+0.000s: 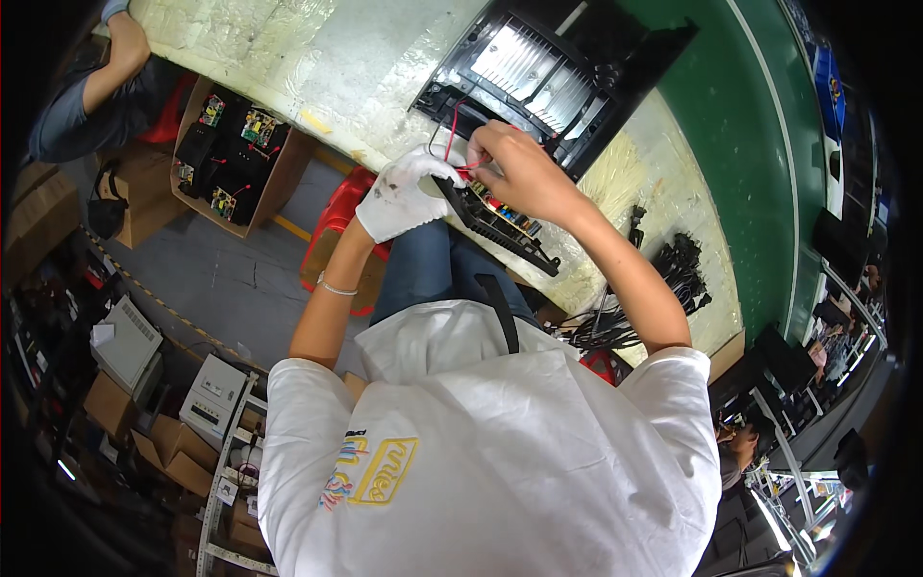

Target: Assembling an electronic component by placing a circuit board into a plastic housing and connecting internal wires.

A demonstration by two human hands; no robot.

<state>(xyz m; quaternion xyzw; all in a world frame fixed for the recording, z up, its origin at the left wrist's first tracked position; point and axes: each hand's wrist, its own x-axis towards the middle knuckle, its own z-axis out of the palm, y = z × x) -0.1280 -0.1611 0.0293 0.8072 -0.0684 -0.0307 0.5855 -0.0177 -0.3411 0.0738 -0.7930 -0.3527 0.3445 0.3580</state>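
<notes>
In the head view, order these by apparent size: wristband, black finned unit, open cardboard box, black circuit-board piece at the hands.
1. Black finned unit
2. Open cardboard box
3. Black circuit-board piece
4. Wristband

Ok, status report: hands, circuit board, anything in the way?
Left hand gloved, holding black casing. Right hand bare, at red wire. Circuit board in casing, right hand partly covering it.

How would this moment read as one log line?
left hand: gloved, holding black circuit-board module | right hand: bare, at red wire | nearby: black housing on table, cable bundle
</notes>
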